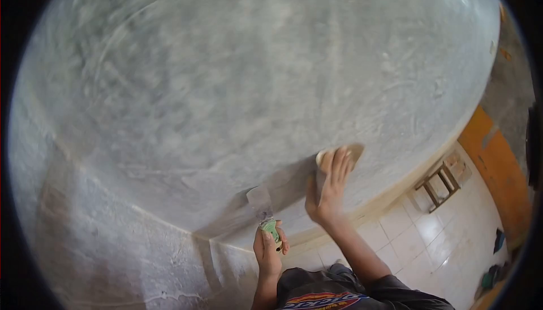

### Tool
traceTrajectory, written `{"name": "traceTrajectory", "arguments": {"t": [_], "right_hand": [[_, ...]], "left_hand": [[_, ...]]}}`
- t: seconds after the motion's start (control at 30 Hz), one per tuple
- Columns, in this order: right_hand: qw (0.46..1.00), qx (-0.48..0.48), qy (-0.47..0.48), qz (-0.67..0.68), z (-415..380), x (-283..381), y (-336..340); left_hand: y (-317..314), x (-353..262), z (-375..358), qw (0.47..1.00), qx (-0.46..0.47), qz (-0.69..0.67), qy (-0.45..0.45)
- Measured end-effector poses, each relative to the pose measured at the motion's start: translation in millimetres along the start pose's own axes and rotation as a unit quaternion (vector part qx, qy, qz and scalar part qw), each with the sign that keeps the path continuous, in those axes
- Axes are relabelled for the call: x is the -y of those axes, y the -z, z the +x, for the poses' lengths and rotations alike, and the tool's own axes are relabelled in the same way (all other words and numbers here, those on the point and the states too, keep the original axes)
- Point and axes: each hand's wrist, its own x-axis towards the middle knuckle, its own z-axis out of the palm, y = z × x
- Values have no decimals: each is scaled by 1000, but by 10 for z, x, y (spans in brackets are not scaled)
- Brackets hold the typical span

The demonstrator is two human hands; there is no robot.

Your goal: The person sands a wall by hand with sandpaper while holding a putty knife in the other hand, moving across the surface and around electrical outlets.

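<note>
My left hand (269, 256) is wrapped around the green handle of a putty knife (261, 204), its broad blade pointing up close to the grey wall. Farther right, my right hand (330, 194) presses a folded, tan-brown piece of sandpaper (356, 153) flat against the lower part of the grey plastered wall (237, 84). Its fingers lie together over the sandpaper and cover most of it. Patchy pale smears and streaks mark the wall's surface.
Another wall (113, 231) meets this one at a corner on the left. White floor tiles (407, 236) run below, with a small wooden stool (439, 187) at the right. Beyond it stands an orange painted surface (495, 163), with dark items (491, 276) near the lower right.
</note>
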Motion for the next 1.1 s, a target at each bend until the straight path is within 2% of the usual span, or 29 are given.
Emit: {"name": "traceTrajectory", "arguments": {"t": [0.07,0.13,0.2,0.3,0.4,0.43,0.53,0.6,0.63,0.7,0.73,0.8,0.87,0.93,1.0,1.1], "right_hand": [[1000,-8,6,6,224,13,-2],[1000,-18,8,12,117,12,-88],[994,103,19,13,-369,-106,-301],[991,129,-14,40,-680,-142,-385],[991,123,35,28,254,47,131],[995,89,44,18,555,114,267],[998,34,58,-5,769,200,334],[979,195,50,38,559,190,428],[973,204,87,61,179,19,270],[976,194,76,54,189,-16,400],[980,183,76,30,39,95,156],[978,195,64,43,301,345,173],[987,128,90,32,534,505,212],[987,135,79,41,254,472,42],[978,194,60,48,-44,244,20],[979,186,65,43,162,193,144]], "left_hand": [[-48,-18,1,1000,-15,-4,-1],[-57,-22,-39,1000,-27,-7,-2],[-120,-34,-25,998,-54,22,5],[-193,-126,-64,997,-70,36,2],[-355,-324,-45,996,-76,44,-7],[-411,-382,-55,996,-79,37,-6],[-552,-529,-57,995,-90,34,-34],[-681,-607,-40,992,-113,27,-39],[-749,-672,-48,990,-127,41,-42],[-811,-786,-62,989,-122,70,-49],[-436,-586,-39,990,-122,53,-57],[-208,-656,-104,989,-126,61,-36],[-158,-652,-116,989,-131,66,-34],[-133,-632,-134,991,-122,45,-39],[-296,-568,-120,991,-117,48,-41],[-420,-578,-65,991,-117,50,-33]]}}
